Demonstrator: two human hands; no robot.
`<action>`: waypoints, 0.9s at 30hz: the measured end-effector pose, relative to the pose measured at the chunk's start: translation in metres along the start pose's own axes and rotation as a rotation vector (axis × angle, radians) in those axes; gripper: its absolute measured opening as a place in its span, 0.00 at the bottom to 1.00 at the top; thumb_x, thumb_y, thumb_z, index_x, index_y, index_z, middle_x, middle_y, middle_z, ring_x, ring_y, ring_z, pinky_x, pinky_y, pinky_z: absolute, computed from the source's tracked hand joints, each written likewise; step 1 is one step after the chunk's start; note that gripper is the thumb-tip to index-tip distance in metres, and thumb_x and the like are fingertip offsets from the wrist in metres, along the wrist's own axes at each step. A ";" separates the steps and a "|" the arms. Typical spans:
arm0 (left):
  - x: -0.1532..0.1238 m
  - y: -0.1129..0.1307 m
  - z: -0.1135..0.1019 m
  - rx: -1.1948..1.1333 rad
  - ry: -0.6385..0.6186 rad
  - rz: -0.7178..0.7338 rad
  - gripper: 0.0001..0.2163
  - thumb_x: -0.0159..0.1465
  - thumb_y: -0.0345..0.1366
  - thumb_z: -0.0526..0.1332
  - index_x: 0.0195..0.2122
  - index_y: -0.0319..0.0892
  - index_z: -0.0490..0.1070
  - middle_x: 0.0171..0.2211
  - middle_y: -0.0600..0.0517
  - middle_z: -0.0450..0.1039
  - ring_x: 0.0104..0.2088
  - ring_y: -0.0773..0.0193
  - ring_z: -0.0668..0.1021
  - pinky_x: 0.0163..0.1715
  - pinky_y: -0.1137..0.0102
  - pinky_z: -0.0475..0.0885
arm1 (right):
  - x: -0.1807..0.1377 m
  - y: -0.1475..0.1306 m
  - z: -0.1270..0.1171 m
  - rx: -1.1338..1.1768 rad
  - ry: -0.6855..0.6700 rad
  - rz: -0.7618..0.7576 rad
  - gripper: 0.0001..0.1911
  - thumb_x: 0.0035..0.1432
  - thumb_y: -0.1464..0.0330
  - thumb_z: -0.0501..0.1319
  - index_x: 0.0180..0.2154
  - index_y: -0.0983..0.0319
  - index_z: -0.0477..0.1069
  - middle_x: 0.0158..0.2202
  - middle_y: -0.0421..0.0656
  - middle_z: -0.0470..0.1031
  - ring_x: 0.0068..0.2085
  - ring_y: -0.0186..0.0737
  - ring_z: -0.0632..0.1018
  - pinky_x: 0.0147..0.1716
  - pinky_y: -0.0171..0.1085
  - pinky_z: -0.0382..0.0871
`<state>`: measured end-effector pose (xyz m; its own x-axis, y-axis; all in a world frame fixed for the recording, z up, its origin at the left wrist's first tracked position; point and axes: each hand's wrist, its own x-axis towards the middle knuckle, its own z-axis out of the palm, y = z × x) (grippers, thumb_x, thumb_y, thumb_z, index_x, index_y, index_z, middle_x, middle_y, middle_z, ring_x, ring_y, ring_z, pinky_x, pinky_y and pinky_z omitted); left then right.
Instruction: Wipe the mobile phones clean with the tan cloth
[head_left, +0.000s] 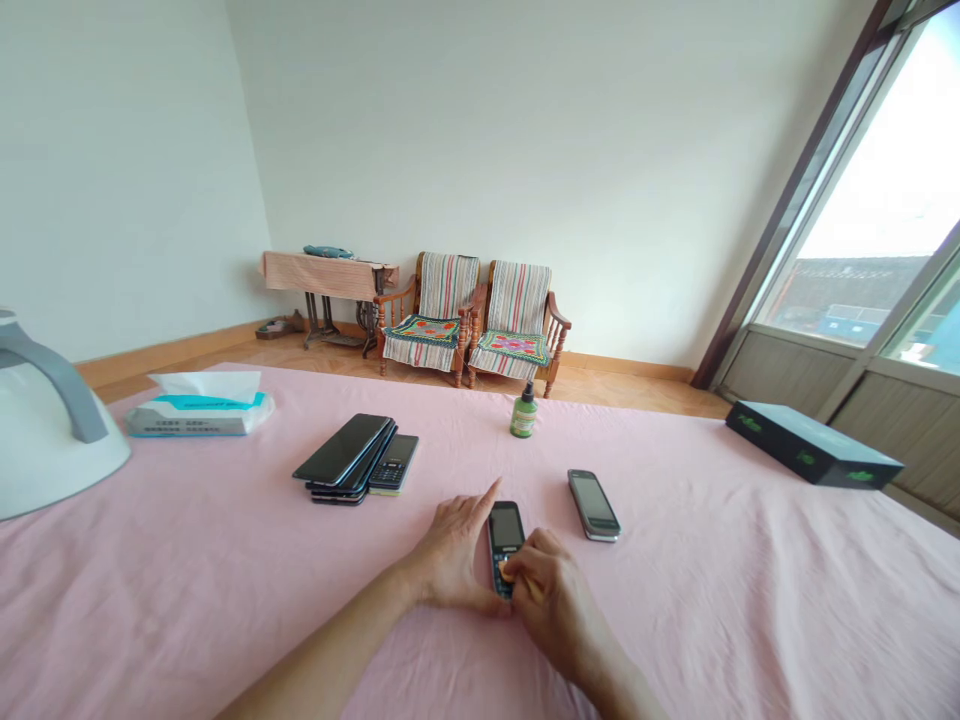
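Observation:
A small black keypad phone [505, 528] lies flat on the pink cloth [675, 620] in front of me. My left hand [454, 553] rests beside its left edge, index finger stretched out along it, steadying it. My right hand [546, 588] is curled over the phone's lower end, its fingertips pinched on a small pale orange thing against the keypad; I cannot make out what it is. A silver-edged phone [593, 504] lies just to the right, untouched.
A stack of dark smartphones [346, 456] with a keypad phone [394, 464] beside it lies to the left. A green bottle [523, 412], a tissue pack [201, 405], a white appliance [45, 420] and a dark box [814, 444] stand around. Two striped chairs [472, 318] are behind.

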<state>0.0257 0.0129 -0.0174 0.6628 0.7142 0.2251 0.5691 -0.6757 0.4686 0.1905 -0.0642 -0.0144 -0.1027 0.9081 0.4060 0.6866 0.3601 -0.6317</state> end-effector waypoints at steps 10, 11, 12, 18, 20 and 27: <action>0.000 0.000 0.001 0.006 0.007 0.003 0.62 0.37 0.44 0.71 0.65 0.47 0.26 0.55 0.43 0.61 0.54 0.46 0.65 0.55 0.53 0.57 | -0.001 -0.001 0.005 -0.060 0.017 -0.036 0.15 0.47 0.83 0.55 0.26 0.61 0.74 0.29 0.42 0.70 0.34 0.38 0.69 0.34 0.35 0.59; 0.000 0.000 0.000 0.006 0.005 -0.002 0.62 0.38 0.45 0.71 0.65 0.47 0.26 0.55 0.42 0.61 0.54 0.45 0.65 0.54 0.53 0.57 | -0.001 0.000 0.004 -0.058 0.030 -0.012 0.14 0.47 0.83 0.55 0.26 0.61 0.74 0.28 0.42 0.70 0.34 0.38 0.69 0.34 0.35 0.59; 0.000 0.000 0.000 0.005 0.001 -0.006 0.61 0.38 0.47 0.71 0.65 0.47 0.27 0.55 0.42 0.61 0.54 0.44 0.65 0.54 0.52 0.57 | -0.002 0.001 0.002 -0.061 0.042 0.011 0.14 0.47 0.83 0.55 0.26 0.62 0.74 0.28 0.42 0.70 0.34 0.38 0.69 0.34 0.35 0.59; 0.001 -0.001 0.003 -0.001 0.008 0.011 0.62 0.38 0.42 0.71 0.65 0.46 0.26 0.54 0.43 0.62 0.53 0.45 0.66 0.54 0.53 0.57 | -0.002 -0.007 0.005 -0.087 0.000 -0.055 0.14 0.49 0.82 0.54 0.26 0.61 0.74 0.30 0.43 0.70 0.35 0.39 0.70 0.35 0.36 0.60; 0.001 -0.001 0.003 -0.002 0.007 0.012 0.61 0.38 0.43 0.71 0.65 0.46 0.27 0.55 0.43 0.62 0.53 0.45 0.66 0.54 0.53 0.57 | -0.002 -0.006 0.006 -0.076 0.019 -0.038 0.14 0.48 0.82 0.54 0.26 0.61 0.74 0.29 0.43 0.70 0.34 0.39 0.70 0.34 0.36 0.61; -0.002 0.001 -0.005 -0.024 -0.021 0.001 0.63 0.37 0.50 0.72 0.66 0.45 0.29 0.57 0.40 0.59 0.56 0.42 0.63 0.56 0.50 0.54 | -0.003 0.024 -0.013 -0.023 0.214 0.135 0.12 0.47 0.81 0.54 0.25 0.62 0.73 0.27 0.43 0.69 0.31 0.38 0.72 0.31 0.35 0.64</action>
<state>0.0231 0.0119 -0.0132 0.6735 0.7096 0.2071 0.5568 -0.6713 0.4891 0.2169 -0.0606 -0.0223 0.1440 0.8806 0.4514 0.7002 0.2317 -0.6753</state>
